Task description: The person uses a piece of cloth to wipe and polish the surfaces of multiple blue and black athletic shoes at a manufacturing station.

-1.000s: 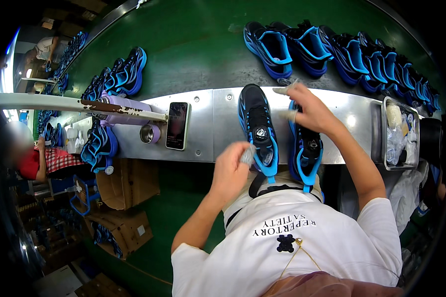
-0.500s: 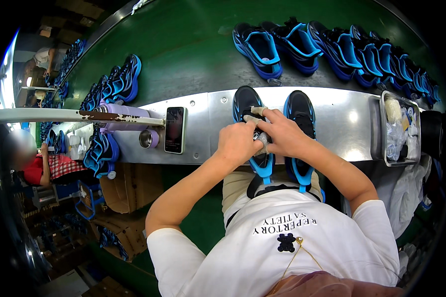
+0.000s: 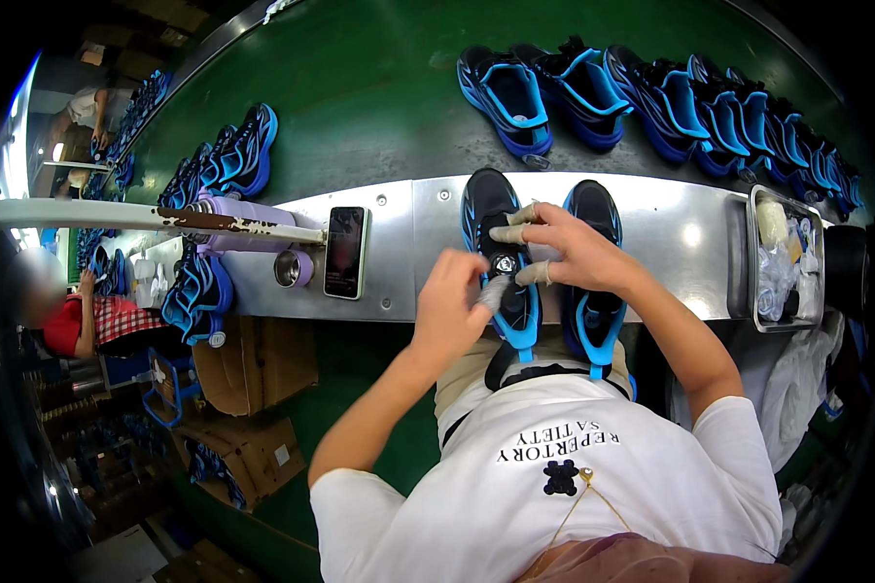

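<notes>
A black and blue sneaker [image 3: 488, 197] lies toe-away on the metal bench edge, its heel toward my lap. On its tongue sits a round silver dial [image 3: 504, 263]. My left hand [image 3: 447, 304] is at the shoe's left side, index finger and grey-wrapped thumb apart on either side of the dial's near left. From the right, my right hand [image 3: 578, 255] reaches over the shoe with its fingers spread; pale covers wrap the fingertips, which touch or hover at the upper. Beneath that hand, a matching sneaker [image 3: 591, 207] lies alongside, partly hidden.
Rows of sneakers [image 3: 506, 92] stand on the green belt [image 3: 360, 87] beyond. A phone [image 3: 346, 253], a purple bottle [image 3: 248, 216] and its cup [image 3: 293, 269] are at left, under a chipped white bar [image 3: 87, 218]. A metal tray [image 3: 752, 255] of small parts sits right.
My hands have drawn apart from their closed grip over the dial, which now shows. The left hand moved back to the left, and the right hand's fingers spread.
</notes>
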A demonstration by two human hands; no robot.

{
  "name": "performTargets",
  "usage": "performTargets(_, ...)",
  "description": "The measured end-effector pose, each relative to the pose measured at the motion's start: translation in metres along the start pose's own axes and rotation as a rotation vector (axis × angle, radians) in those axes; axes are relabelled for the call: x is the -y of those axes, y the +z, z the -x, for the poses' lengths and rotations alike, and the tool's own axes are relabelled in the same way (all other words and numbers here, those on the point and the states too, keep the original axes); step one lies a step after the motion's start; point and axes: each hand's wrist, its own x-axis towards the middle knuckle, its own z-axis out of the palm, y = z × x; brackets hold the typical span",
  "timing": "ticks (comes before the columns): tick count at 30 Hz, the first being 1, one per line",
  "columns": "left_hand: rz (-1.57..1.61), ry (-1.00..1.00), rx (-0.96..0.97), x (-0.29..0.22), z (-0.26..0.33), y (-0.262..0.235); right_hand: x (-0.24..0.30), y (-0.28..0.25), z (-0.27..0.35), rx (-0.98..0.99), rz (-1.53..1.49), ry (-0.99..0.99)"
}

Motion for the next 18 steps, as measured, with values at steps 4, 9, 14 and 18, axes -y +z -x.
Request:
performTargets(4,0.845,-0.697,0.121,0.005,0.043,0.016,0.009,-0.002,-0.006,0.020,0.050,0.009)
performTargets(9,1.540,-0.794,0.067,-0.014,0.040,0.033,0.013,0.008,-0.012,0.022,0.144,0.011)
performTargets(14,1.634,-0.772,-0.001,-0.015,0.040,0.043,0.026,0.011,-0.006,-0.046,0.127,0.057)
performTargets(18,1.646,-0.751,-0.019,-0.020,0.040,0.048,0.020,0.007,-0.005,-0.009,0.152,0.022)
